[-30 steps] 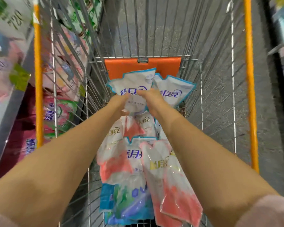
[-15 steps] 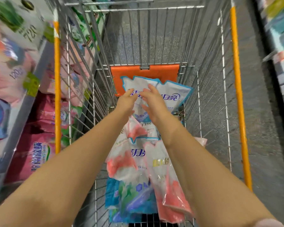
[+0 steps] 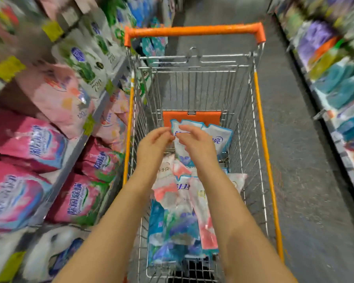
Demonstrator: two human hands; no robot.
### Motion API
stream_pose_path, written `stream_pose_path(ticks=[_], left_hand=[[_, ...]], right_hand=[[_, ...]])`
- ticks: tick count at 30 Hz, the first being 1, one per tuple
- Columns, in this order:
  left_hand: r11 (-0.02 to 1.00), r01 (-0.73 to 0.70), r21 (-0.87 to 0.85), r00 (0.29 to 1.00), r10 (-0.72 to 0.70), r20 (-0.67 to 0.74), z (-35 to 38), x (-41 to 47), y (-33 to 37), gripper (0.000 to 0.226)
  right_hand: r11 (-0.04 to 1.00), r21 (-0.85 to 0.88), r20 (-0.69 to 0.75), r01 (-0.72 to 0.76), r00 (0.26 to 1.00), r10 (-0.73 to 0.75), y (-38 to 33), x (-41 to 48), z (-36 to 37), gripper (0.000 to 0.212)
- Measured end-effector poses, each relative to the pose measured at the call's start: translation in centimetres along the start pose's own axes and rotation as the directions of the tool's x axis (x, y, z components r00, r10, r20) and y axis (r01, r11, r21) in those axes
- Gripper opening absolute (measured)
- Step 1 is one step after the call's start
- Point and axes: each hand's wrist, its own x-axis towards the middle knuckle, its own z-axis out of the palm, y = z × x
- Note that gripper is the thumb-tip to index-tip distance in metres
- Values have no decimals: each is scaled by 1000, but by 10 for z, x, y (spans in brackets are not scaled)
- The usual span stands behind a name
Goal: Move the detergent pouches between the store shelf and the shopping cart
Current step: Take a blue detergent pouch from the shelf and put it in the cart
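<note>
Just above white, blue-edged detergent pouches (image 3: 220,137), left hand (image 3: 152,145), right hand (image 3: 197,145), both loosely curled, holding nothing

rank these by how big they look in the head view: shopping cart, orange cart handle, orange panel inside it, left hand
1. shopping cart
2. orange cart handle
3. orange panel and left hand: about alike; hand is nearer the camera, so unranked
</note>
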Motion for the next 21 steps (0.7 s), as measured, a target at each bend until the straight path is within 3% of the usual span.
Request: stream_pose_path(ticks=[8, 12, 19, 21], left_hand=[[957, -236, 169, 952, 263, -157, -63, -131, 79, 18], [876, -243, 417, 844, 402, -354, -91, -230, 95, 16], [811, -184, 555, 630, 531, -566, -165, -408, 122, 19], [779, -132, 613, 559, 569, -603, -194, -453, 133, 10]], right_hand=[[911, -212, 202, 353, 928, -313, -59, -119, 26, 20], [855, -163, 367, 492, 835, -411, -72, -206, 33, 15], [770, 6, 639, 639, 590, -494, -93, -367, 63, 16], [750, 65, 691, 658, 512, -510, -99, -410, 83, 16]])
